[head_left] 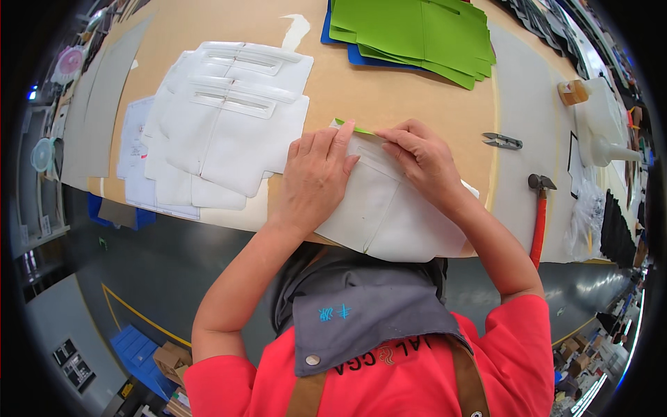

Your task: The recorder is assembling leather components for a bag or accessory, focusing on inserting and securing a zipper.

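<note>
A white-faced panel of sheet material (379,208) lies at the table's near edge, slightly overhanging it. A narrow green strip (361,130) shows along its far edge, which looks folded over. My left hand (313,177) rests on the panel's left part with fingers stretched flat, the fingertips by the strip. My right hand (420,160) is closed, thumb and fingers pinching the far edge at the strip's right end. To the left lies a loose stack of similar white panels (233,139) with slotted strips attached.
Green sheets (410,35) over blue ones (372,57) lie at the far side. To the right are thread snips (502,141), a red-handled hammer (539,215), a small amber bottle (573,92) and a clear plastic bag (587,219). A printed paper (135,139) sits under the white stack.
</note>
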### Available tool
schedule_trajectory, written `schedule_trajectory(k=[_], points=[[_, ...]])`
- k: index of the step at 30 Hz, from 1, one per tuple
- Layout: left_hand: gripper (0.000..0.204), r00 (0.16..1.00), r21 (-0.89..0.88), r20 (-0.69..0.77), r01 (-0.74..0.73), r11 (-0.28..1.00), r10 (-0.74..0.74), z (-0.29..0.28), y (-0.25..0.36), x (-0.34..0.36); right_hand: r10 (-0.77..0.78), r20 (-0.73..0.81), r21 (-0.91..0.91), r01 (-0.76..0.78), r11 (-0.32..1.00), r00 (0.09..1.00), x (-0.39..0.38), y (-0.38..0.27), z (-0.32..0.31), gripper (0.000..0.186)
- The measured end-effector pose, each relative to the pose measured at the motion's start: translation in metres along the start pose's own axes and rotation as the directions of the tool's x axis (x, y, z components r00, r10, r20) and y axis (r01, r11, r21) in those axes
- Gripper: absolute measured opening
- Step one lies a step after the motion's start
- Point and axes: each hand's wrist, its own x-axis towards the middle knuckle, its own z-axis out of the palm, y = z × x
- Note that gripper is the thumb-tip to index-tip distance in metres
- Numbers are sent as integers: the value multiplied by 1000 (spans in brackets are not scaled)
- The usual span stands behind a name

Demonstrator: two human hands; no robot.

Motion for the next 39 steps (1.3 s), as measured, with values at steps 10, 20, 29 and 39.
schedule_trajectory(k=[10,20,29,39], points=[[38,998,-9,-52,-40,999,40,12,-2,2,-333,23,-373,317,872,943,-6,15,12,40],[36,987,67,-32,-154,986,156,12,-5,7,-95,-6,-119,94,989,995,-8,14,3,39],[35,986,-17,-40,-162,987,161,32,8,3,-172,-62,-123,163,979,983,-21,22,-9,32],[38,980,177,-57,-180,968,192,42,21,-2,13,16,30,-14,999,1000,-27,21,-15,29]])
